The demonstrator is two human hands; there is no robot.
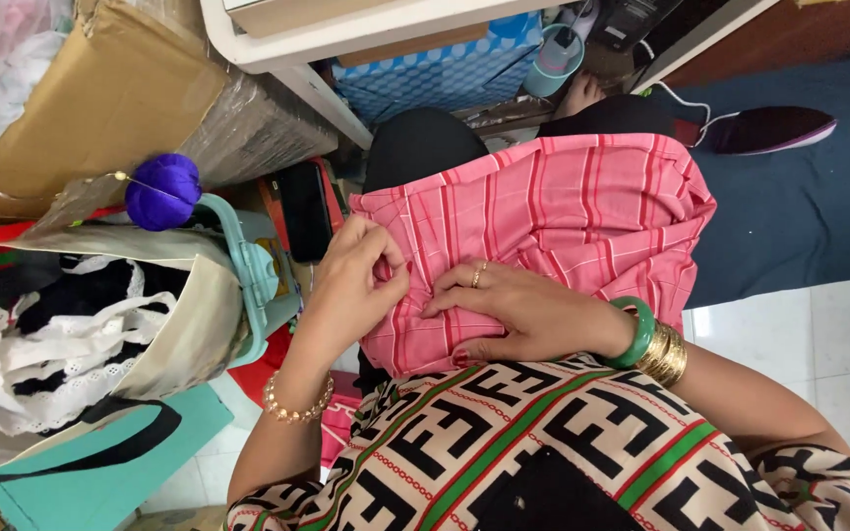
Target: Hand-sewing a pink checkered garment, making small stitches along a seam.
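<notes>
Two hands work a pink striped cloth [563,206] lying across the person's lap. Left hand [361,275] pinches its edge between narrow fingers; right hand [514,315] presses flat, fingers spread, holding nothing. Risk: loose cloth may slide off the knees if the pinch slackens.

A pink striped cloth [563,226] lies over the person's lap, its near left edge pinched by the left hand [351,280] while the right hand [518,315] rests flat on it just beside. To the left stands a bag [184,334] of white lace [41,364], with a purple yarn ball [162,191] above it and a cardboard box [120,93] farther off. On the far right a dark shoe [769,128] lies on a blue mat [809,226].
</notes>
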